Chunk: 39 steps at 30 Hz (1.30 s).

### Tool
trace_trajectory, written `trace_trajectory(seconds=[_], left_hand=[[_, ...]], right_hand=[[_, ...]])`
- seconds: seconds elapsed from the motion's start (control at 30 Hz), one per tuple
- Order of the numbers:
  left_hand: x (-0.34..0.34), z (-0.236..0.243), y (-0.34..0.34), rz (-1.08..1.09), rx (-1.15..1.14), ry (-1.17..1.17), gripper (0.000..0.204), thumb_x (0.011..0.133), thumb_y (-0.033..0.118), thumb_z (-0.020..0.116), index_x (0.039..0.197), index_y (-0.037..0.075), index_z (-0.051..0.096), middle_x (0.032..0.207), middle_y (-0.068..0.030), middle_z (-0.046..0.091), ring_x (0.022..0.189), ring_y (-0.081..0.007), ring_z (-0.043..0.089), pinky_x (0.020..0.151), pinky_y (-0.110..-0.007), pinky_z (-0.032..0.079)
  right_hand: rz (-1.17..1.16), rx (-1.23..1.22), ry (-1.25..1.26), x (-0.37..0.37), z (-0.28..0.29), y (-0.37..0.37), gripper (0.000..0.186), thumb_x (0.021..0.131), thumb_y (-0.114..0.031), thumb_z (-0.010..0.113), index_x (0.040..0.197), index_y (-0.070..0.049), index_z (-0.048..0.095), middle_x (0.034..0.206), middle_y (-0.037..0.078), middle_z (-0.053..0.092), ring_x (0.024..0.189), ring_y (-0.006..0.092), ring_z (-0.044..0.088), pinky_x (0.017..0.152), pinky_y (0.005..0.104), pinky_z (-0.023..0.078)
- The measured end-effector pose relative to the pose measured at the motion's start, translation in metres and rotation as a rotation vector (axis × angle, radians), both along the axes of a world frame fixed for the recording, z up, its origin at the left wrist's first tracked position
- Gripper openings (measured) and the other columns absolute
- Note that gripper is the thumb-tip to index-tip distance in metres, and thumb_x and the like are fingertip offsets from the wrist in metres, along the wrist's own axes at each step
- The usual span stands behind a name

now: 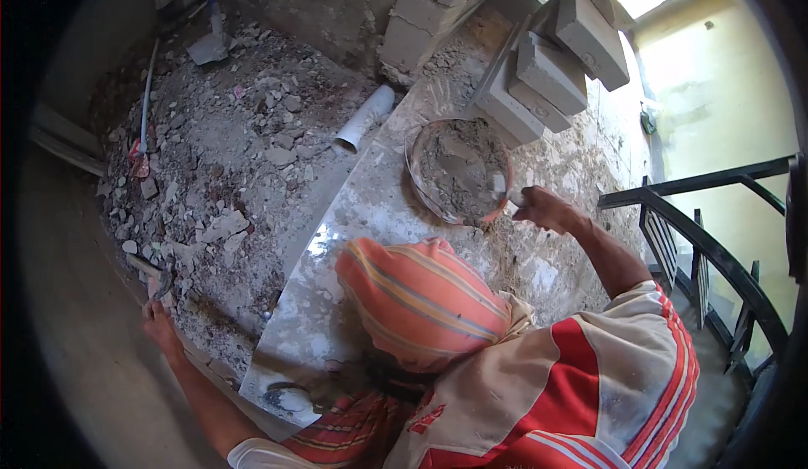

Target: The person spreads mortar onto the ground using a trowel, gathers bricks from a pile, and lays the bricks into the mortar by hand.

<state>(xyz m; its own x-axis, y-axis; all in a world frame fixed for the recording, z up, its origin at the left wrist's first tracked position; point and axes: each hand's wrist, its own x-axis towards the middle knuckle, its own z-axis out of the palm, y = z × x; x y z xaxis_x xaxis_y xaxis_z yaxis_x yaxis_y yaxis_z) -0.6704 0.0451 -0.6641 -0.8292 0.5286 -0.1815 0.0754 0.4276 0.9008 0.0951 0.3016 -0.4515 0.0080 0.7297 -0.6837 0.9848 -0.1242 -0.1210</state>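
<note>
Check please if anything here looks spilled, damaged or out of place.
Greyish, mortar-like smears dirty the floor around the basin. To its left lies broken rubble; a white pipe slants at the rubble's edge, its near end joined to nothing.

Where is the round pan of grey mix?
In the head view, the pan sits just right of centre, between the white pipe and the right hand.

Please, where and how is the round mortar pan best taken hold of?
Probably by the round pan's rim, two-handed at opposite points, coming from the near side: it is wide, circular and loaded with grey mortar, while blocks crowd its far right.
</note>
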Motion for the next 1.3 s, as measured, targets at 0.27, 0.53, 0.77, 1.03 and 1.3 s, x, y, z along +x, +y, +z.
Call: trace_trajectory(seconds=[0.27, 0.53, 0.77, 1.03, 1.3], left_hand=[[-0.001, 0.014, -0.010, 0.086, -0.003, -0.014, 0.022, 0.092, 0.017, 0.059, 0.111, 0.008, 0.061, 0.085, 0.0027, 0.056, 0.071, -0.0076, 0.050, 0.062, -0.024, 0.043], [-0.019, 0.040, -0.027, -0.036, -0.188, 0.365, 0.031, 0.092, 0.022, 0.061, 0.114, 0.001, 0.062, 0.104, -0.0064, 0.064, 0.093, -0.0161, 0.059, 0.078, -0.031, 0.049], [0.008, 0.111, 0.010, 0.300, 0.074, 0.158, 0.025, 0.087, 0.013, 0.064, 0.107, -0.001, 0.066, 0.090, -0.0053, 0.066, 0.075, -0.0129, 0.061, 0.064, -0.026, 0.050], [0.007, 0.139, 0.024, 0.306, 0.131, 0.179, 0.022, 0.091, 0.014, 0.061, 0.108, 0.002, 0.067, 0.092, -0.0051, 0.067, 0.074, -0.0124, 0.063, 0.066, -0.026, 0.051], [0.027, 0.260, 0.042, 0.302, 0.352, 0.287, 0.029, 0.091, 0.020, 0.061, 0.116, 0.004, 0.061, 0.093, -0.0058, 0.066, 0.076, -0.0143, 0.064, 0.069, -0.026, 0.051]], right_hand=[[-0.191, -0.112, 0.434, 0.001, -0.057, 0.033, 0.025, 0.080, -0.012, 0.070, 0.097, 0.004, 0.060, 0.066, 0.002, 0.058, 0.049, 0.0097, 0.050, 0.041, 0.0282, 0.038], [-0.291, -0.086, 0.387, -0.050, -0.025, 0.016, 0.043, 0.078, -0.022, 0.071, 0.111, 0.003, 0.060, 0.081, 0.002, 0.063, 0.061, 0.0077, 0.048, 0.053, 0.0249, 0.039], [-0.313, 0.023, 0.471, -0.026, -0.022, 0.003, 0.025, 0.081, -0.028, 0.065, 0.092, -0.006, 0.059, 0.061, -0.003, 0.046, 0.046, 0.0077, 0.043, 0.043, 0.0251, 0.036], [-0.325, 0.075, 0.540, -0.015, 0.003, -0.004, 0.012, 0.082, -0.017, 0.061, 0.082, -0.009, 0.051, 0.059, -0.004, 0.042, 0.044, 0.0067, 0.040, 0.040, 0.0237, 0.033], [-0.214, 0.111, 0.408, -0.060, 0.043, -0.002, 0.020, 0.083, -0.014, 0.059, 0.098, -0.001, 0.055, 0.066, 0.000, 0.047, 0.048, 0.0086, 0.041, 0.042, 0.0250, 0.034]])
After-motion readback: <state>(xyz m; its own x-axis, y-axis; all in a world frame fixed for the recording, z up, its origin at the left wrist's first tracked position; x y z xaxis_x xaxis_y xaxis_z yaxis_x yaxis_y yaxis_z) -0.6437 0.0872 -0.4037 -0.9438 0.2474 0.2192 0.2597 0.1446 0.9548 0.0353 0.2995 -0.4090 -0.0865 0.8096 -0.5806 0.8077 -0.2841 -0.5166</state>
